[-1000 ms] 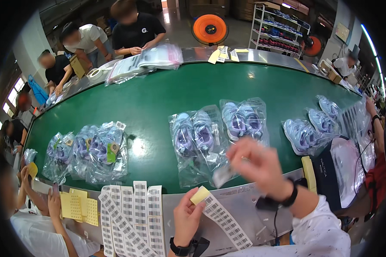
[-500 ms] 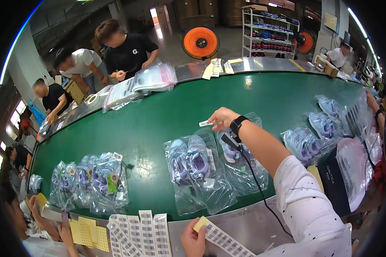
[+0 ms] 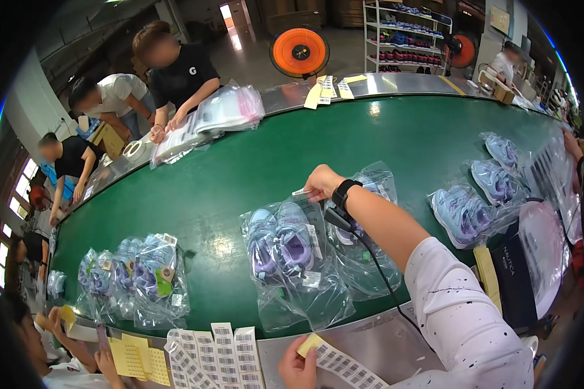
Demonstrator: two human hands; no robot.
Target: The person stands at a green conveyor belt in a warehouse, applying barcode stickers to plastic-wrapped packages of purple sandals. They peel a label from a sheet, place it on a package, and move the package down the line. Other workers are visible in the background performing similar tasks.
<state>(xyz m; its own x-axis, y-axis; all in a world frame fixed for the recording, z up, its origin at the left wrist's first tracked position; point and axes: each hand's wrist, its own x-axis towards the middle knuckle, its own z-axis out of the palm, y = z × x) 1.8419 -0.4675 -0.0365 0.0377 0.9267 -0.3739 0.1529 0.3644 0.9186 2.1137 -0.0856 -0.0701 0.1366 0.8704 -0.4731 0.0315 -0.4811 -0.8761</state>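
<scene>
My left hand [image 3: 296, 364] pinches the yellow-backed end of a strip of barcode labels [image 3: 344, 365] at the near metal edge. Stretched out over the belt, my right hand [image 3: 323, 182] has its fingers closed on a small white barcode sticker [image 3: 299, 192], at the top edge of a clear plastic bag. Inside that bag lies a pair of light blue and purple sneakers [image 3: 291, 241]. Another bagged pair [image 3: 368, 183] rests partly beneath my right forearm. A black device with a cable sits at my right wrist, next to a black band.
Several more bagged sneakers lie at the left [image 3: 131, 266] and right [image 3: 464, 211] of the green belt [image 3: 227, 194]. Barcode sheets [image 3: 222, 355] and yellow sticker sheets [image 3: 136, 356] line the near edge. A dark shoebox [image 3: 516, 275] stands right. Co-workers stand across and beside the belt.
My right hand has brought the sticker down to the top of the sneaker bag. My left hand stays on the label strip. Across the belt, a co-worker's hands have reached onto the plastic bags.
</scene>
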